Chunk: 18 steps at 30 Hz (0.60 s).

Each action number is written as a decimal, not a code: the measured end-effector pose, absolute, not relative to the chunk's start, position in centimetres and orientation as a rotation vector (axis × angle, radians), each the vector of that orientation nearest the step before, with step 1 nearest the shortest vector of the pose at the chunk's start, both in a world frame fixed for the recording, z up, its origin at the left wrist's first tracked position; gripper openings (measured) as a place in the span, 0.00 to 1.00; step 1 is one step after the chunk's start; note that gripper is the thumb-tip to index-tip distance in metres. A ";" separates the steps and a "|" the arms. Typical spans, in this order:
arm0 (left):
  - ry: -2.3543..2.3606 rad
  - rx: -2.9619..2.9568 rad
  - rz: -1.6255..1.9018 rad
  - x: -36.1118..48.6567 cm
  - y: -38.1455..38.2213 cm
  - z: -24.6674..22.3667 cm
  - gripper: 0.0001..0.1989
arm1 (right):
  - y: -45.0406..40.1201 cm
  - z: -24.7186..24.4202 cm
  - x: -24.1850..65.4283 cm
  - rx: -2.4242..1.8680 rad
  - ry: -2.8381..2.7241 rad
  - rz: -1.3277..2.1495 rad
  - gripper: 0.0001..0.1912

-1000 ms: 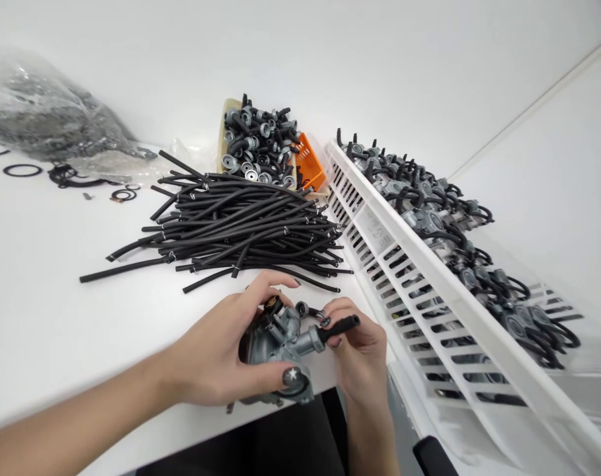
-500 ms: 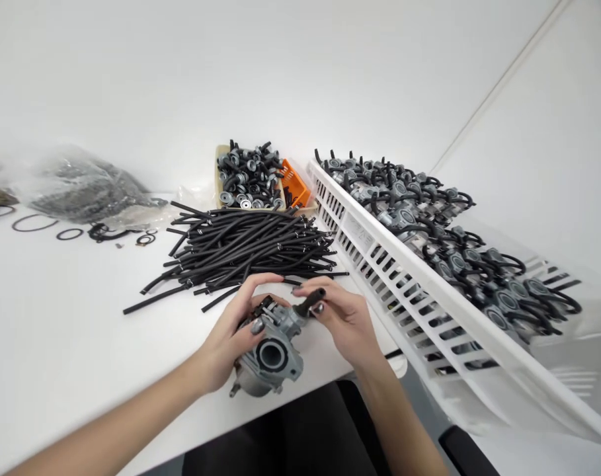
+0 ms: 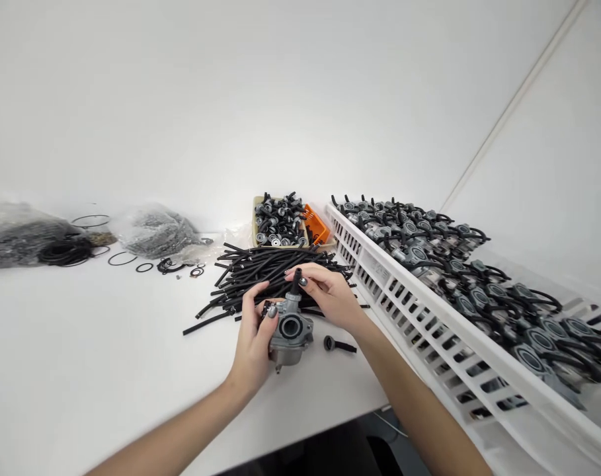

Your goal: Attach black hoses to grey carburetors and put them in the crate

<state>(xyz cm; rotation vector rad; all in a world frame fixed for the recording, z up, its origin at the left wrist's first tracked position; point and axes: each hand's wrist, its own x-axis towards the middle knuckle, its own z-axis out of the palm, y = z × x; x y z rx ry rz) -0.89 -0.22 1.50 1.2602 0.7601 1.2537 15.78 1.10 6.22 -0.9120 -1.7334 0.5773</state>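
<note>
A grey metal carburetor [image 3: 286, 357] is held above the white table, its round bore facing me. My left hand [image 3: 253, 347] is closed around its left side, thumb on the upper body. On top of the carburetor stands a grey cap with a black rubber boot [image 3: 296, 283], roughly upright. My right hand [image 3: 334, 301] pinches that boot between thumb and fingers. Another cap with a black boot [image 3: 338, 345] lies on the table beside my right forearm. Behind my hands is a pile of black rubber hoses [image 3: 250, 274].
A cream bin [image 3: 255, 221] of caps and boots stands at the back, with an orange basket [image 3: 316, 223] beside it. On the right, a long white slatted crate [image 3: 404, 291] holds many carburetors. Plastic bags [image 3: 156, 231] and black rings [image 3: 144, 268] lie at left.
The carburetor has been turned so the boot points up instead of tilting right. My view has tilted upward and shifted left. The loose cap on the table now shows clearly.
</note>
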 end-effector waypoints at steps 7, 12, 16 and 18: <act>0.795 1.230 1.271 -0.9 -0.3 1.9 0.23 | 2.1 6.2 14.7 -0.861 -1.683 0.614 0.14; 0.752 1.188 1.259 -0.9 -0.3 1.6 0.23 | 2.3 5.7 14.8 -0.813 -1.656 0.646 0.13; 0.729 1.196 1.257 -0.8 0.0 1.0 0.23 | 2.3 5.6 15.0 -0.811 -1.651 0.675 0.14; 0.724 1.194 1.270 -0.7 0.2 0.7 0.25 | 2.3 5.6 15.0 -0.819 -1.653 0.690 0.15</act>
